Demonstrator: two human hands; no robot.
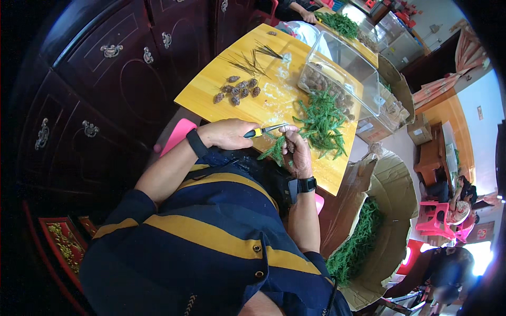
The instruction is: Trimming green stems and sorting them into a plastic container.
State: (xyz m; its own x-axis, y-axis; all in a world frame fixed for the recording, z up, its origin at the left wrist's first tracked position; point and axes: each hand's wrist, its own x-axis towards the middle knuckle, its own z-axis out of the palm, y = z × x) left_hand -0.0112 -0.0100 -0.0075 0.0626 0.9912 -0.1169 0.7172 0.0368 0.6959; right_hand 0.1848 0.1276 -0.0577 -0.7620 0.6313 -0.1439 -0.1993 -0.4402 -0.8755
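My left hand (230,133) is closed round the yellow-and-black handles of a pair of long-nose pliers (256,132). Their metal jaws point right and reach the fingertips of my right hand (301,155). Between the fingers of that hand is a brown pine cone (290,146), with a green artificial sprig (273,152) beside it. Whether a wire sits in the jaws is too small to tell. Just beyond my right hand lies a pile of green sprigs (322,122). Several loose pine cones (235,91) lie farther off to the left on the yellow table (203,84).
Thin dark wires (247,64) lie at the table's far side. A clear plastic bin (337,63) holding more pine cones stands far right. At my right is a cardboard box (392,210) with green sprigs inside. Dark cabinets (105,79) line the left. Other people sit beyond.
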